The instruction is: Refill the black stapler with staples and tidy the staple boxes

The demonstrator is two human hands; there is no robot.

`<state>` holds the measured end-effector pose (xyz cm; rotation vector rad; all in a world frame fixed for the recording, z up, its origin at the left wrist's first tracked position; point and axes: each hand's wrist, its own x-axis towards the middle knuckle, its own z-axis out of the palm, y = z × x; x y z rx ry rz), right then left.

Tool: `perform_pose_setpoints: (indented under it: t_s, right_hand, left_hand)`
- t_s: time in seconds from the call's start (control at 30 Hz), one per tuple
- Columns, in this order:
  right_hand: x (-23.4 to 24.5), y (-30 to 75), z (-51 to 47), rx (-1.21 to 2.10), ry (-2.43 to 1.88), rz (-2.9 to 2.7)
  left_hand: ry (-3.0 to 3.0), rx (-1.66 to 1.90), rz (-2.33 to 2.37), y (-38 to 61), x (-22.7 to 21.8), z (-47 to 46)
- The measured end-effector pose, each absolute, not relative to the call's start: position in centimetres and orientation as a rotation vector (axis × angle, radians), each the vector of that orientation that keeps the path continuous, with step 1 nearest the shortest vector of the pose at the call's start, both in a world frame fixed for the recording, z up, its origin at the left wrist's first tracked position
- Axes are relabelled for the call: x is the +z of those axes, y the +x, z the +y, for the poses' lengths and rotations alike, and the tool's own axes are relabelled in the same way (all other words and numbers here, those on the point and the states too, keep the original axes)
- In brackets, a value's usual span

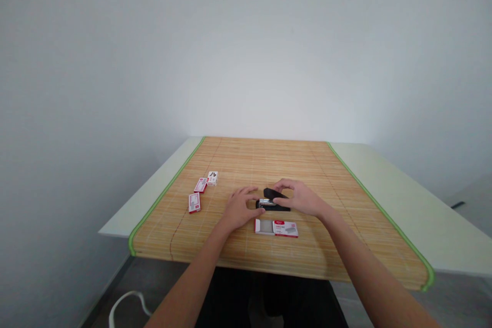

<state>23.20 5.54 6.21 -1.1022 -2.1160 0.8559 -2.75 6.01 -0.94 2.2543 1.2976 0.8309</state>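
Note:
A black stapler (282, 208) lies on the bamboo mat with its top arm raised and the silvery staple channel showing. Around the back of it, my right hand (302, 197) grips the stapler near the raised arm, thumb on the near side and fingers on the far side. My left hand (239, 208) is at the front end, thumb and forefinger on either side of the base, the other fingers stretched forward. Just below the stapler, nearer me, is a partly slid-open red and white staple box (286, 228); its grey tray shows at the left. What the tray holds is unclear.
Two red and white boxes (194, 203) and a small white box (212, 178) with a dark picture lie left of my hands. The green-edged bamboo mat (269, 159) covers the middle of a white table (415, 205). A white cable (128, 294) hangs below at left.

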Motion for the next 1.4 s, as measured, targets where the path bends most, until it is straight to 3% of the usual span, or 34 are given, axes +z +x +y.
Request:
perform_pose_setpoints:
  t_s: [0.63,1.17,1.4]
  right_hand:
    - [1.4,26.7,2.8,0.668,-1.282,-2.098]
    - [-0.4,24.2,-2.4,0.201,-1.849,-1.712]
    - [0.0,23.4,-3.0,0.208,-1.885,-1.687]
  left_hand:
    - [2.25,0.827,1.321,-2.6,-0.7,5.9]
    - [2.228,0.844,1.359,-2.7,-1.3,5.9]
    - [2.187,0.887,1.325,-2.6,-1.0,6.0]
